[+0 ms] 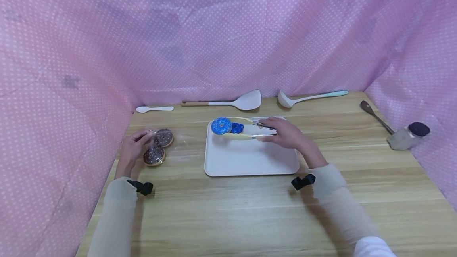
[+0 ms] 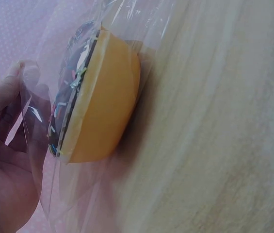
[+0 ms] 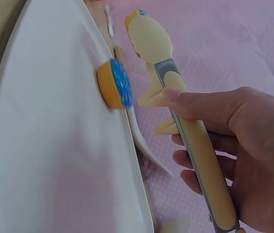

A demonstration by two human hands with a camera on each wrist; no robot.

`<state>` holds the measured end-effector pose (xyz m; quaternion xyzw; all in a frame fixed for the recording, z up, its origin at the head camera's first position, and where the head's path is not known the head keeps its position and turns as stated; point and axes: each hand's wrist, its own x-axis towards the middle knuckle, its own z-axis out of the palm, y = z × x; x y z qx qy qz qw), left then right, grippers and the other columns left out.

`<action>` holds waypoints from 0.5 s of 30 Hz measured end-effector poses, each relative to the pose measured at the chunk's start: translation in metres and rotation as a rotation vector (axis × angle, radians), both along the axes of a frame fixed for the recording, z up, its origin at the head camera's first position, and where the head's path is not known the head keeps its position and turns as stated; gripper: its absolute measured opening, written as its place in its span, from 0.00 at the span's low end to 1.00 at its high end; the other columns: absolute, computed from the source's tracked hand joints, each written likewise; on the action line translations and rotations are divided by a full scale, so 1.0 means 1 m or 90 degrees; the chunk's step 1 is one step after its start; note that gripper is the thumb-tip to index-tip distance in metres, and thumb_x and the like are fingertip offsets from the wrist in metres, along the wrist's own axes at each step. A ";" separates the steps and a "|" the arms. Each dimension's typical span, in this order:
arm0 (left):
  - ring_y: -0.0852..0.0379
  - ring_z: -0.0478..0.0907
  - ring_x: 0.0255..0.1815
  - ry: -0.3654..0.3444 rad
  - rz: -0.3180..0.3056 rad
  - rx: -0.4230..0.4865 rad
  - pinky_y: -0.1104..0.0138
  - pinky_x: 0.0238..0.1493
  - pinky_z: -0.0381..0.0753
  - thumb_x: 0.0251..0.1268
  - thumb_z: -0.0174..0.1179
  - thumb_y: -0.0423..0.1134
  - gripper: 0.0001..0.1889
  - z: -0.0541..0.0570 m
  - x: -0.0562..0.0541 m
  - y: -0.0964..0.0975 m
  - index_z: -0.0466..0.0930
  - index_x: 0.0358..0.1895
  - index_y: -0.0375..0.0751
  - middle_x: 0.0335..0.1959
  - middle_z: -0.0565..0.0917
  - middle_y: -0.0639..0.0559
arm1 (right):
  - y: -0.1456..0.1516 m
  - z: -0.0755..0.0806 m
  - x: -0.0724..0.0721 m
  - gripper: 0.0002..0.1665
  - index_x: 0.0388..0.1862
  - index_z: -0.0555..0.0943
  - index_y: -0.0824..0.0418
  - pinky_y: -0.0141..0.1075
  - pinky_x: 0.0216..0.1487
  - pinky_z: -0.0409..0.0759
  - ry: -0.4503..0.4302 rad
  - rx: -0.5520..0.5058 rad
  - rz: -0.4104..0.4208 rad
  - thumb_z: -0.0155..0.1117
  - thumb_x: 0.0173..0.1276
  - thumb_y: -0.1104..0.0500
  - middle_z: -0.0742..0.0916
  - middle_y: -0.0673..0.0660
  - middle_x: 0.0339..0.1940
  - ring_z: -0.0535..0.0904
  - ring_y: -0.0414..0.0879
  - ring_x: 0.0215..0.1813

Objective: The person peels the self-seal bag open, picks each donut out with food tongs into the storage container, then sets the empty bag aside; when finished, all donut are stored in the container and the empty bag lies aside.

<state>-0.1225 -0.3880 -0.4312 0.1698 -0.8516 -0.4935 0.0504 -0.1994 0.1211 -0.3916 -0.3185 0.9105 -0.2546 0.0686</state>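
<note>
My left hand (image 1: 133, 149) pinches the edge of a clear plastic bag (image 2: 34, 109) at the table's left. Two chocolate-glazed donuts (image 1: 154, 156) are by that hand; in the left wrist view a donut (image 2: 103, 102) with colored sprinkles shows through the film. My right hand (image 1: 286, 133) grips a pair of tongs (image 3: 195, 150) with cream tips and metal arms. Held between the tips is a blue-glazed donut (image 1: 221, 126), raised over the tray's far left part. A second blue donut (image 3: 115, 84) lies on the white tray (image 1: 250, 162) just below.
Along the back lie a small white spoon (image 1: 155, 109), a spatula (image 1: 246, 101) and a ladle (image 1: 287, 100). A dark wooden spoon (image 1: 376, 117) and a black-lidded jar (image 1: 405, 137) are at the right. Pink dotted cloth (image 1: 228, 31) encloses the table's back and sides.
</note>
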 end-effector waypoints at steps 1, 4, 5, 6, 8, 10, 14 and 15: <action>0.68 0.75 0.41 -0.001 0.000 -0.004 0.76 0.39 0.79 0.65 0.59 0.49 0.19 0.000 0.000 0.000 0.80 0.50 0.38 0.37 0.78 0.71 | 0.005 -0.001 -0.001 0.38 0.68 0.70 0.59 0.53 0.64 0.71 -0.004 -0.001 -0.007 0.69 0.61 0.46 0.78 0.61 0.63 0.72 0.58 0.65; 0.69 0.75 0.42 0.000 -0.003 -0.024 0.76 0.40 0.79 0.66 0.59 0.50 0.20 -0.001 0.000 -0.001 0.79 0.51 0.38 0.38 0.78 0.72 | 0.019 -0.003 -0.002 0.38 0.68 0.69 0.59 0.54 0.62 0.72 -0.014 -0.004 -0.027 0.69 0.62 0.48 0.77 0.63 0.63 0.73 0.58 0.63; 0.69 0.74 0.42 0.001 -0.004 -0.029 0.76 0.41 0.78 0.66 0.58 0.50 0.20 -0.001 0.000 -0.001 0.79 0.51 0.38 0.38 0.78 0.72 | 0.024 -0.004 -0.003 0.38 0.68 0.69 0.59 0.54 0.62 0.72 -0.018 -0.006 -0.034 0.69 0.62 0.48 0.77 0.63 0.64 0.73 0.57 0.63; 0.69 0.74 0.42 0.002 -0.005 -0.032 0.76 0.41 0.78 0.66 0.58 0.51 0.20 -0.001 0.000 -0.001 0.79 0.51 0.38 0.37 0.78 0.72 | 0.029 -0.006 -0.004 0.38 0.68 0.69 0.59 0.54 0.62 0.72 -0.023 -0.010 -0.039 0.69 0.62 0.49 0.76 0.63 0.63 0.73 0.58 0.63; 0.69 0.73 0.42 0.006 -0.009 -0.041 0.77 0.41 0.77 0.67 0.57 0.52 0.21 -0.001 0.000 -0.001 0.79 0.50 0.37 0.37 0.78 0.72 | 0.039 -0.008 -0.005 0.38 0.69 0.68 0.60 0.56 0.63 0.70 -0.030 -0.020 -0.049 0.69 0.62 0.51 0.75 0.65 0.64 0.72 0.59 0.64; 0.69 0.72 0.42 0.008 -0.009 -0.040 0.76 0.40 0.77 0.67 0.57 0.52 0.21 -0.002 0.000 -0.002 0.79 0.50 0.37 0.36 0.78 0.72 | 0.049 -0.011 -0.005 0.38 0.69 0.68 0.61 0.57 0.64 0.68 -0.034 -0.028 -0.057 0.69 0.62 0.52 0.75 0.66 0.65 0.70 0.61 0.65; 0.68 0.72 0.41 0.008 -0.006 -0.047 0.75 0.40 0.77 0.66 0.58 0.51 0.20 -0.001 0.000 -0.002 0.79 0.50 0.37 0.36 0.77 0.72 | 0.068 -0.017 -0.007 0.37 0.69 0.68 0.61 0.58 0.66 0.66 -0.034 -0.046 -0.071 0.69 0.62 0.53 0.74 0.67 0.65 0.68 0.62 0.67; 0.68 0.72 0.41 0.007 -0.005 -0.053 0.74 0.40 0.76 0.66 0.58 0.51 0.20 -0.001 0.000 -0.002 0.79 0.50 0.37 0.36 0.77 0.72 | 0.072 -0.019 -0.007 0.37 0.69 0.68 0.60 0.58 0.66 0.66 -0.032 -0.047 -0.074 0.69 0.62 0.53 0.74 0.67 0.65 0.68 0.62 0.67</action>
